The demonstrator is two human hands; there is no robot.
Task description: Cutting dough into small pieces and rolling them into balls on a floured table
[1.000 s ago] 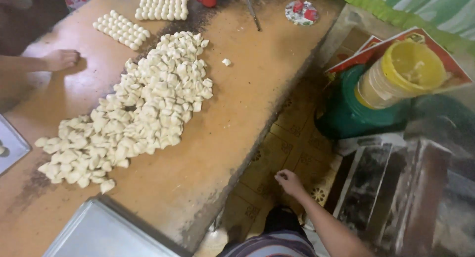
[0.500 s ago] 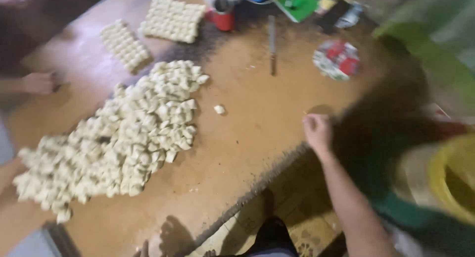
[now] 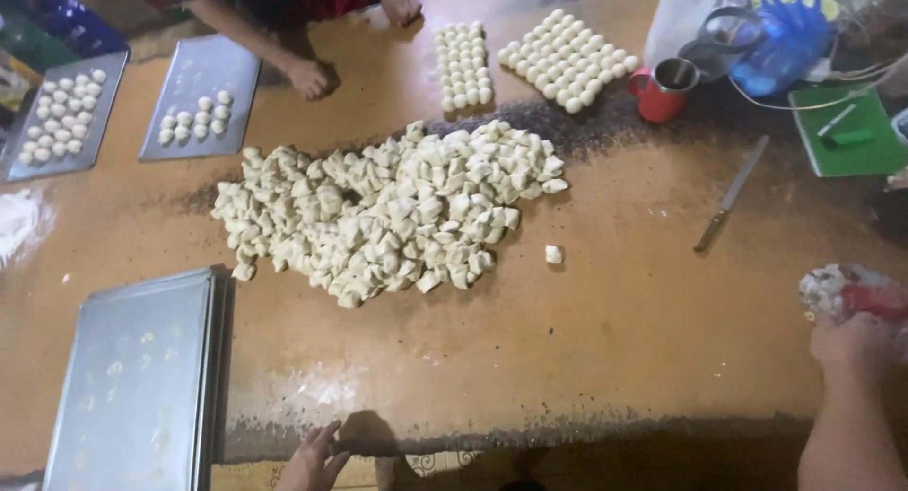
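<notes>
Brown tabletop (image 3: 605, 359) fills the head view, dusted dark along the near edge and around the dough.

Right hand (image 3: 851, 344) is seen at the right edge of the tabletop, touching a crumpled plastic wrapper (image 3: 851, 292) with red and white contents. Grip state there cannot be told: fingers are hidden under the wrapper. Left hand (image 3: 314, 458) rests at the near edge of the tabletop, fingers spread apart, nothing held.

Wrapper: translucent, bunched, lying flat at the far right edge, partly cut off by the frame.

Centre is taken by a large heap of cut dough pieces (image 3: 397, 212), pale and irregular. One stray dough piece (image 3: 553, 254) lies just beside the heap on its right. A knife (image 3: 730, 193) lies between the heap and the wrapper, well apart from both, handle toward the near side.

Far side: two blocks of rolled dough balls (image 3: 567, 61) in neat rows, a red mug (image 3: 662, 89) next to them, a blue plastic bag (image 3: 776, 37), and a green notebook (image 3: 846, 131) at the right.

Left: an empty metal tray (image 3: 137, 387) overhangs the near-left corner; two more trays with dough balls (image 3: 199, 98) sit at the far left. Another person's hands (image 3: 312, 75) rest on the far edge.

Open room: a bare strip runs from the heap to the near edge, and a wide bare patch lies between the stray piece and the wrapper.
</notes>
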